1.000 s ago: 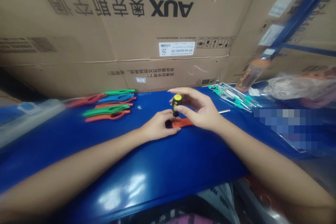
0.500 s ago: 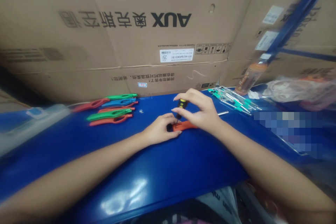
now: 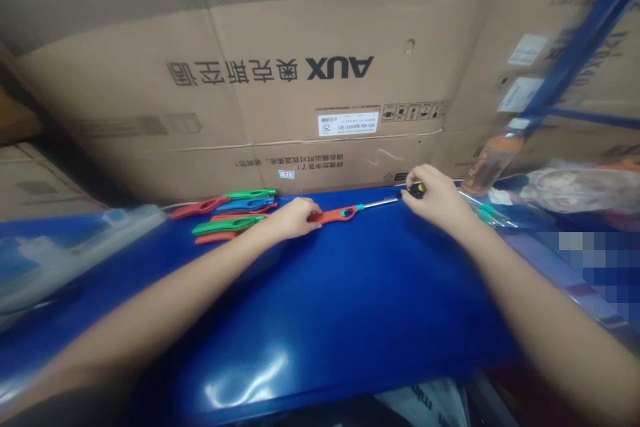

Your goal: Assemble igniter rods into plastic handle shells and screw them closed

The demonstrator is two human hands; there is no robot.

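Note:
My left hand is closed on the butt end of an orange long-nosed gas lighter. The lighter lies on the blue tabletop, its teal trigger and thin metal tube pointing right. Just past the tube's tip, my right hand grips a small black and yellow screwdriver; the fingers cover much of it. Beyond my left wrist lie several lighter handles in red, green, blue and orange, among them a green handle.
A large cardboard box walls off the back of the table. Metal tubes with teal parts lie behind my right wrist, near an orange drink bottle and plastic bags. Clear plastic sits at the left.
My right hand has moved right with the screwdriver, away from the lighter handle. The lighter's trigger and metal tube now show fully. The head view has shifted a little.

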